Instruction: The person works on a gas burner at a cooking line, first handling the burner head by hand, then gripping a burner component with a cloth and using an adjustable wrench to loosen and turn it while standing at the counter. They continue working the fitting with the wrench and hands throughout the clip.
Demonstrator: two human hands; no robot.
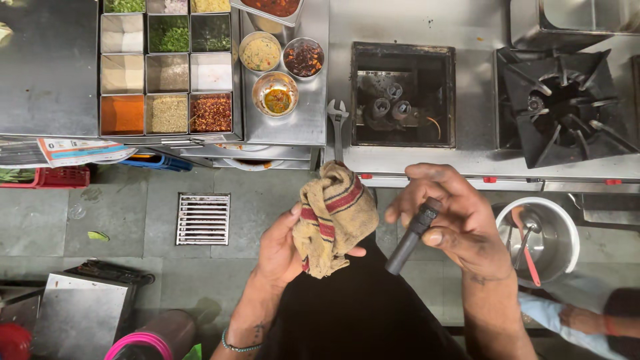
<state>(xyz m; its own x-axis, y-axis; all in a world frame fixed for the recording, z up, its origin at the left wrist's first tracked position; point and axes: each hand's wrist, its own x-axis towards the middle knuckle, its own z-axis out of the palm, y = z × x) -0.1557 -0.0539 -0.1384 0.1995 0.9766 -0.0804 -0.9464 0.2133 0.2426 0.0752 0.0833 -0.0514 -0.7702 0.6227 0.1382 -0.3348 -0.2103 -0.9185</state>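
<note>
Dark metal tube (412, 235), likely a burner part: looking stiff, fairly heavy for its size, probably greasy and slippery. Right hand (460, 223) is pinching its upper end, fingers closed around it; the mid-shaft would give a surer hold. Left hand (283, 250), at 9 o'clock of it, is clutching a soft striped rag (333, 217). Open burner well (403, 93) in the table at 12 o'clock; wrench (338, 123) beside.

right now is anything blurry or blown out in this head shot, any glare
Head view: sharp overall, evenly lit; the right hand and its dark metal cylindrical part are crisp, as is the tan red-striped cloth in the left hand; mild glare on the steel counter; straight edges bow slightly near the frame borders.
</note>
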